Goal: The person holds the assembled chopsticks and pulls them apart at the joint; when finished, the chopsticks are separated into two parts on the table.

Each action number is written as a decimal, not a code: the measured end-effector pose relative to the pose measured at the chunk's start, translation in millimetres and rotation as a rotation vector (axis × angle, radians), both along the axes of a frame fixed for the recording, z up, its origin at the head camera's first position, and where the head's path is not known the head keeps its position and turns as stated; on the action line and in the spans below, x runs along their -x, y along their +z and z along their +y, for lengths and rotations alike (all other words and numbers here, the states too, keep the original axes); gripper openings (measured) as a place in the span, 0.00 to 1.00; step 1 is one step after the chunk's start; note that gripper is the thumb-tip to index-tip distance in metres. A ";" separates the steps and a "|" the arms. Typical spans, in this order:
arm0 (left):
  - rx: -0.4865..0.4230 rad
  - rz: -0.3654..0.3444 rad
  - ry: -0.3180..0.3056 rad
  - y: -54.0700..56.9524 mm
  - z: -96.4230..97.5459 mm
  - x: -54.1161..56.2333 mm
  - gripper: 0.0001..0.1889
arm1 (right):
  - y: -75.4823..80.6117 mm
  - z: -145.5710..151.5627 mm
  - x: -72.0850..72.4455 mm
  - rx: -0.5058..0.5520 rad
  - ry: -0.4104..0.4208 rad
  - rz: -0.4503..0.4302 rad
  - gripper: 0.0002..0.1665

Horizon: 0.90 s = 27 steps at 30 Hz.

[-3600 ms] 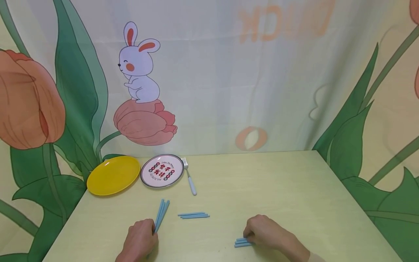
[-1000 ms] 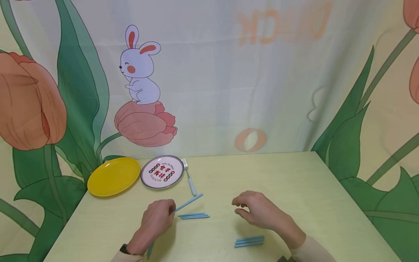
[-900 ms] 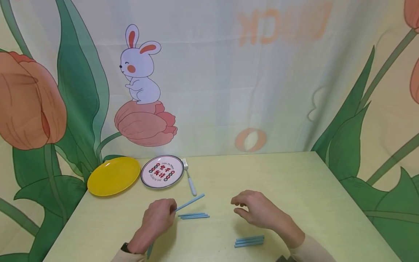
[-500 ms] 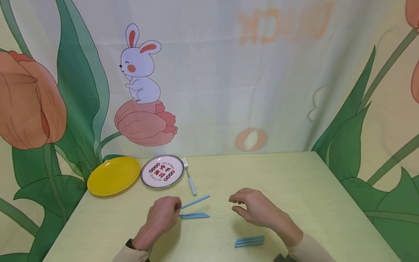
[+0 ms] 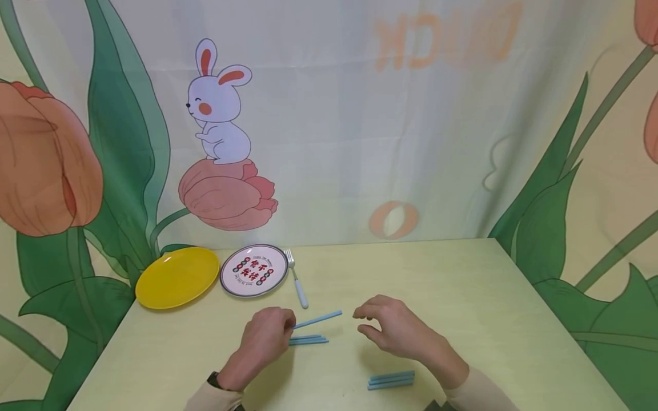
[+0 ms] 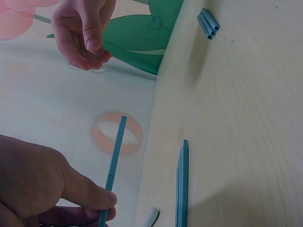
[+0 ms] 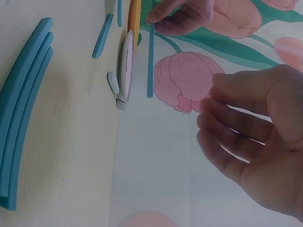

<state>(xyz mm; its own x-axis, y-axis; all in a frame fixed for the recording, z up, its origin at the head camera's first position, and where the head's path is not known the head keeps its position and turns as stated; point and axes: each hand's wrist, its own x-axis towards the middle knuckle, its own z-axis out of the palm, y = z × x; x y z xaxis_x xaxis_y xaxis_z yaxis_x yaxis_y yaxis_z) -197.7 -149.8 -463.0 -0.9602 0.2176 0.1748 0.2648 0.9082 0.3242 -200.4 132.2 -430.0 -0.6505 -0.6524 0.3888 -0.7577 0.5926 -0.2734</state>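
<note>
My left hand [image 5: 267, 337] pinches a thin blue stick [image 5: 319, 319] between thumb and fingertips, above the table at centre left. In the left wrist view this stick [image 6: 117, 151] shows squared sides and a fine line across it. Below it on the table lies a row of similar blue sticks [image 5: 311, 339], partly hidden by the left hand. My right hand [image 5: 393, 326] hovers opposite the stick's free tip, fingers loosely bent and holding nothing. Nearer the front, another group of blue sticks [image 5: 390, 379] lies side by side, seen large in the right wrist view.
A yellow plate [image 5: 177, 278] and a white plate with red lettering [image 5: 254, 271] stand at the back left. A fork [image 5: 298, 285] with a pale handle lies beside the white plate. Farther left another blue stick [image 7: 120, 12] lies on the table. A printed curtain hangs behind.
The left hand has moved forward and right, now with one stick visible in its grip instead of a bundle. The right hand has left the front group, risen, and drifted left.
</note>
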 end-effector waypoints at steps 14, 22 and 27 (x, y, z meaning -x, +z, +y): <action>0.028 0.090 -0.100 -0.3 7.9 2.6 0.04 | -4.0 -7.6 4.5 -0.002 0.053 0.049 0.10; 0.001 0.071 -0.114 0.0 12.3 2.8 0.04 | -8.3 -11.0 9.2 -0.023 0.042 0.026 0.09; -0.006 0.034 -0.101 1.8 14.5 2.7 0.04 | -10.2 -13.1 10.7 -0.034 0.043 0.000 0.09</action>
<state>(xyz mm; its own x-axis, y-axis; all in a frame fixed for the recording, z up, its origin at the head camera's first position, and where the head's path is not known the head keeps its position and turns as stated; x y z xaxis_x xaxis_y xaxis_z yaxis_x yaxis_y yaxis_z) -200.4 -135.3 -461.2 -0.9269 0.3118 0.2088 0.3659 0.8742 0.3191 -211.2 119.1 -440.3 -0.6216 -0.6927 0.3658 -0.7827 0.5684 -0.2536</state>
